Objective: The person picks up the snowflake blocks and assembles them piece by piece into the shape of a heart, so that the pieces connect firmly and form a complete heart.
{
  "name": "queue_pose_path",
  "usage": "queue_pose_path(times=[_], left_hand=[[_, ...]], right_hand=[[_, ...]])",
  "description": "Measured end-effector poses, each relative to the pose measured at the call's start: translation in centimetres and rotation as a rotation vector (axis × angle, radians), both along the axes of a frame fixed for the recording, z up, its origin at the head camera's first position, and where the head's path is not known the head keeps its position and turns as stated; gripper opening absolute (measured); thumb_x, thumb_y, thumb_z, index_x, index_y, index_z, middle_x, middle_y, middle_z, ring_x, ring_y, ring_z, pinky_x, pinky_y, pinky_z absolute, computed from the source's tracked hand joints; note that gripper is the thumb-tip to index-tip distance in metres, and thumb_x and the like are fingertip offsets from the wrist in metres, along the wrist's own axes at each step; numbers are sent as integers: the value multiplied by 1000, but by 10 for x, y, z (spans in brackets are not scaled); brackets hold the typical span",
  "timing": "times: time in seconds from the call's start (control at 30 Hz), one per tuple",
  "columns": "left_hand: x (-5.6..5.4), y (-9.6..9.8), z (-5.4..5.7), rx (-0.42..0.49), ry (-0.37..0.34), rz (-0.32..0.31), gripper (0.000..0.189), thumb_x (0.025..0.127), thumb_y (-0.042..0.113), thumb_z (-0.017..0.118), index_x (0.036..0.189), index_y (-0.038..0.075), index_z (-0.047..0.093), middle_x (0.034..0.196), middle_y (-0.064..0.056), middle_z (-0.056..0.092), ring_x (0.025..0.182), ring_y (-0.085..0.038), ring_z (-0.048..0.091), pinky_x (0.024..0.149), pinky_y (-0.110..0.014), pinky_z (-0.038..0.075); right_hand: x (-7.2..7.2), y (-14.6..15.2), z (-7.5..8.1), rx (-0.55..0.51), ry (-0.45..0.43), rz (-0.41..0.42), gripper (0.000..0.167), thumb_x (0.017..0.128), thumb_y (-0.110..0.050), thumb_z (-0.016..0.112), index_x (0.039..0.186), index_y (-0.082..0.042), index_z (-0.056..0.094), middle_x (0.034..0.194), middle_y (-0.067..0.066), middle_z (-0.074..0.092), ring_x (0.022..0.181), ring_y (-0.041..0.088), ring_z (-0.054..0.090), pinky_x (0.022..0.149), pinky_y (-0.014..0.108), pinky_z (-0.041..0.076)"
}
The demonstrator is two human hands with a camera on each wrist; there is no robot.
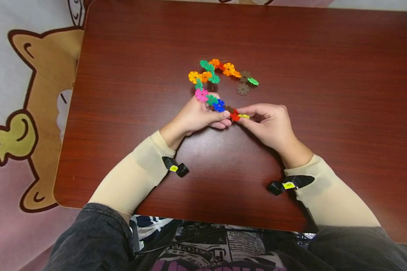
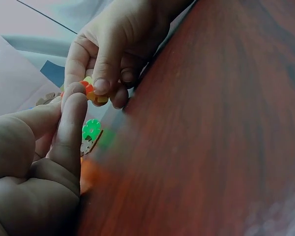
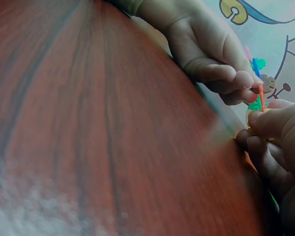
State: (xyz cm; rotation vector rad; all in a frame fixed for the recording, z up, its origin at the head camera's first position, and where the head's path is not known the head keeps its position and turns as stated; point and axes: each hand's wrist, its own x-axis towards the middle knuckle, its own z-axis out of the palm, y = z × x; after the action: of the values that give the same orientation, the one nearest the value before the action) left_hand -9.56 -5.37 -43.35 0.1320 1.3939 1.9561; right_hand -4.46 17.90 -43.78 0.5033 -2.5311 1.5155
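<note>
A curved chain of notched, flower-shaped plastic discs in several colours runs across the head view, with its pink disc (image 1: 201, 95) over the left hand. My left hand (image 1: 203, 114) pinches the chain near its lower end, thumb beside the red disc (image 1: 235, 115) and below the blue disc (image 1: 219, 105). My right hand (image 1: 274, 122) pinches a yellow disc (image 1: 243, 116) between thumb and forefinger, right at the red disc. In the left wrist view both hands' fingertips meet around the red disc (image 2: 87, 88). Fingers partly hide the yellow disc.
The chain's far part, with an orange disc (image 1: 228, 69), curves back over the brown wooden table (image 1: 139, 56). Brown discs (image 1: 242, 89) and a light green disc (image 1: 253, 81) are at its right end. A cloth with cartoon figures (image 1: 44, 94) hangs beyond the left edge.
</note>
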Motion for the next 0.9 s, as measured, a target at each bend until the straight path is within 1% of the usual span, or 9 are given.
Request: queue_pose_path(times=[0.13,0.33,0.43,0.5,0.6,0.67,0.73,0.83,0.9], left_hand=[[0,0,0,-16,21,-14,15,98,-12,70,95,-7,56,91,-31,75,74,-29,79,70,-40,67],[-1,0,2,-51,19,-50,15,96,-13,72,95,-8,58,91,-30,75,74,-29,79,71,-42,67],[-2,1,2,-53,30,-57,15,96,-13,72,95,-8,58,90,-30,75,74,-29,79,72,-42,67],[-2,1,1,-38,39,-48,15,95,-13,72,95,-8,58,90,-30,75,75,-29,79,73,-42,67],[-1,3,-2,8,38,4,7,97,-13,71,99,-12,64,91,-28,76,77,-28,79,75,-42,67],[1,5,-3,39,13,57,4,99,-12,67,103,-12,66,94,-25,76,80,-27,78,78,-42,67],[3,7,-3,59,-2,106,8,102,-11,64,109,-13,67,100,-20,76,85,-25,77,82,-42,67],[6,9,-1,65,-11,160,10,105,-9,60,113,-9,64,110,-19,72,94,-27,74,84,-43,67],[7,10,0,71,-19,189,10,106,-6,58,115,-5,62,115,-18,71,101,-31,74,82,-44,67]], right_hand=[[0,2,0,34,20,7,28,79,2,94,104,-3,85,90,4,81,66,-2,68,62,10,54],[3,3,0,56,44,10,29,78,1,95,105,-3,85,92,4,81,66,0,69,63,9,55],[3,4,0,52,45,11,32,77,2,95,107,-2,84,93,5,81,69,-1,71,65,10,56],[3,4,-1,32,34,9,34,77,4,94,109,0,83,93,7,81,72,-3,72,66,11,58],[2,1,-3,-36,15,-12,34,77,7,93,109,2,82,91,11,81,74,-3,73,67,13,59],[2,-2,-4,-82,14,-25,34,77,8,93,109,4,81,91,13,80,75,-2,74,67,15,61],[1,-4,-5,-117,29,-30,35,77,9,93,110,4,81,89,14,80,74,0,74,66,17,61],[-1,-4,-5,-132,72,-14,41,75,11,93,114,5,79,92,16,80,72,2,74,65,18,61],[-3,-3,-2,-175,97,-45,38,79,12,89,115,7,78,91,16,79,68,4,72,62,17,59]])
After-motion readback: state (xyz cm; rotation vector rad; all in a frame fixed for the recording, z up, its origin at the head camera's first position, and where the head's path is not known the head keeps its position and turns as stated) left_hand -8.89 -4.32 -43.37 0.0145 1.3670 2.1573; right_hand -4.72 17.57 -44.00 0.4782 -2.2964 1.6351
